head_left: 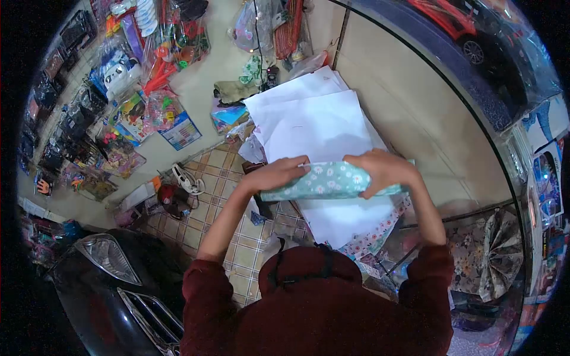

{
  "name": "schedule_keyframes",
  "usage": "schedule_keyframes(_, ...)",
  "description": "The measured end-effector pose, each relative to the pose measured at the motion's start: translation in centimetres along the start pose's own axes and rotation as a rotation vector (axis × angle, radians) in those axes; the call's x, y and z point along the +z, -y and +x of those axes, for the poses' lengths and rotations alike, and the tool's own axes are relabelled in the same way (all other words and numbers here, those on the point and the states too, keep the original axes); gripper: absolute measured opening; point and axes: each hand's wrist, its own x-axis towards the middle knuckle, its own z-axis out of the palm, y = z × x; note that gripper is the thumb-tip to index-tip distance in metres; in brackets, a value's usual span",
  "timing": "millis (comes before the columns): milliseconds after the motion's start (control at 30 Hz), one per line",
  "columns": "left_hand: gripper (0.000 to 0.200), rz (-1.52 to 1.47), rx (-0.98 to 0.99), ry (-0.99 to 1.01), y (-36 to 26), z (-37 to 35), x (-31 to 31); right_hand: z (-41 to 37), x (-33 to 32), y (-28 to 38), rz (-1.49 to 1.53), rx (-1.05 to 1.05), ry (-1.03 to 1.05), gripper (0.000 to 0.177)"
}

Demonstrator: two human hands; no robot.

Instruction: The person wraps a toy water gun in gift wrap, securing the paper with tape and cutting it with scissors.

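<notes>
A long package in green paper with white daisies (329, 180) lies crosswise over a stack of large white sheets (314, 127). My left hand (279, 174) grips its left part, fingers bent over the upper edge. Near the right part, my right hand (382, 171) clasps it, with the thumb on the front face and fingers at the upper edge. The undersides of both hands are hidden. Below the white sheets, paper with a pink flower print (380, 234) sticks out at the lower right.
Packaged toys (172, 47) hang on the left wall. White sandals (188, 180) stand on the tiled floor (222, 163). A black toy car (113, 291) is at the lower left. A glass edge (475, 113) curves along the right, with a folded floral fan (500, 252) near it.
</notes>
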Motion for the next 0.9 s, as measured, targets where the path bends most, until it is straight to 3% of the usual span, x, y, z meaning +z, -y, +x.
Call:
schedule_keyframes(67,0.028,-0.115,0.055,-0.03,1.0,1.0,-0.8,1.3,-2.0,-0.6,0.067,-0.044,0.062,0.056)
schedule_keyframes(167,0.027,-0.081,-0.067,-0.109,-1.3,0.7,-2.0,3.0,-4.0,-2.1,0.114,-0.067,0.162,0.06)
schedule_keyframes(267,0.03,0.072,0.025,-0.251,-0.2,0.9,-2.4,5.2,-5.4,-4.5,0.239,-0.039,0.342,0.066)
schedule_keyframes(367,0.04,0.396,0.296,-0.637,0.0,1.0,-2.3,7.9,-7.0,-5.4,0.427,-0.007,0.487,0.071)
schedule_keyframes(467,0.05,0.765,0.247,-0.786,-2.8,-0.2,-1.8,10.8,-7.7,-7.9,0.479,0.018,0.573,0.071)
schedule_keyframes(500,0.063,0.746,0.245,-0.713,-3.0,-0.4,-1.8,11.8,-7.9,-8.3,0.5,-0.02,0.62,0.071)
schedule_keyframes(600,0.074,0.652,0.234,-0.529,-1.7,0.5,-1.5,13.9,-8.2,-9.5,0.532,0.076,0.694,0.071)
schedule_keyframes(633,0.089,0.658,0.246,-0.527,-1.1,1.0,-1.2,14.5,-8.1,-10.4,0.529,0.082,0.682,0.07)
schedule_keyframes(767,0.106,0.574,0.156,-0.483,0.9,3.9,-1.3,16.8,-6.5,-13.2,0.583,0.125,0.691,0.069)
schedule_keyframes(900,0.104,0.378,0.001,-0.33,2.3,5.9,-2.8,18.0,-4.8,-17.1,0.485,0.165,0.604,0.07)
